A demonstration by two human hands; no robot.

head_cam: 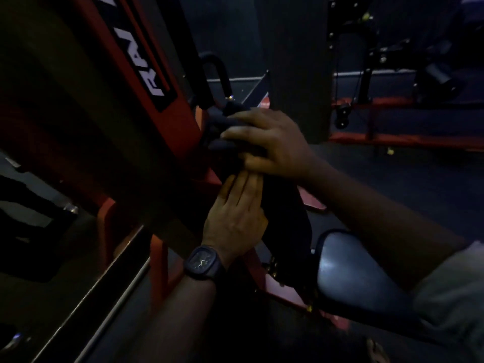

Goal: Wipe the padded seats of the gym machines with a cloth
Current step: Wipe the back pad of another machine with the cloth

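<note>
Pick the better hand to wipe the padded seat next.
Right, likely: the right hand grips the bunched cloth, and its forearm crosses above the padded seat. The left hand only lies flat on the cloth's hanging part.

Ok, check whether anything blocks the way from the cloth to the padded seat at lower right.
Nothing visible blocks it. The right hand grips the cloth by the red frame, left hand flat against it; the padded seat sits lower right, its lit top bare. Only the right forearm crosses its far edge.
</note>
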